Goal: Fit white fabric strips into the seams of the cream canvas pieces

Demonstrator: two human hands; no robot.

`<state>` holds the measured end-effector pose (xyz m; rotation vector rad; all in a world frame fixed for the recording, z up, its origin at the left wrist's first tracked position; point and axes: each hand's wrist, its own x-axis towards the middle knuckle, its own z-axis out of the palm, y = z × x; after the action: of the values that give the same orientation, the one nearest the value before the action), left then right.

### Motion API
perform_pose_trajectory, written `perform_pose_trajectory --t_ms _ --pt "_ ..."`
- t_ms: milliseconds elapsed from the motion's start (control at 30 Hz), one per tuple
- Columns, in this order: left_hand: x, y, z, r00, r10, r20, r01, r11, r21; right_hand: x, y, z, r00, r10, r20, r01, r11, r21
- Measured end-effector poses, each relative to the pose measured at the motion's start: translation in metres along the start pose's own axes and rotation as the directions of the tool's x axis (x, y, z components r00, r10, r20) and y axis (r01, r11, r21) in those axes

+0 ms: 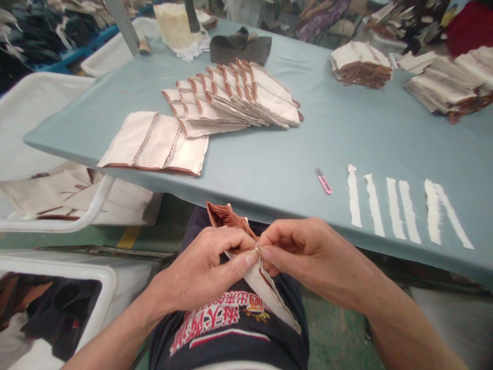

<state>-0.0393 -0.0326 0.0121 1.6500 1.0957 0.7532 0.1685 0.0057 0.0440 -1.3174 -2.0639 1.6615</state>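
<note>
Over my lap, a cream fabric piece with brown edging point(275, 295) hangs from both hands, its brown upper end folded above my fingers. My left hand point(215, 257) pinches its edge between thumb and forefinger. Right beside it, my right hand point(304, 252) pinches the same edge, so the fingertips of both hands meet. Whatever small detail lies between the fingertips is hidden. Beyond the hands, pink-handled thread snips point(323, 181) lie on the blue-green table point(265, 169). Several white fabric strips point(393, 208) are laid out to the right of the snips.
A fanned stack of cream pieces point(239, 97) and a flat one point(154, 141) lie on the table. More stacks point(361, 62) stand at the back right. White bins with fabric point(73, 205) crowd the left side. A dark cloth item point(241, 47) sits at the back.
</note>
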Motion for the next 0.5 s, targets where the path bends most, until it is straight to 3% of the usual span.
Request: perform_pose_trajectory --t_ms 500 --pt "0.003 -0.006 0.001 0.990 -0.138 0.001 0.137 0.987 -0.089 0.016 0.007 -0.003 0.992 0.081 0.099 -0.100 0.975 0.201"
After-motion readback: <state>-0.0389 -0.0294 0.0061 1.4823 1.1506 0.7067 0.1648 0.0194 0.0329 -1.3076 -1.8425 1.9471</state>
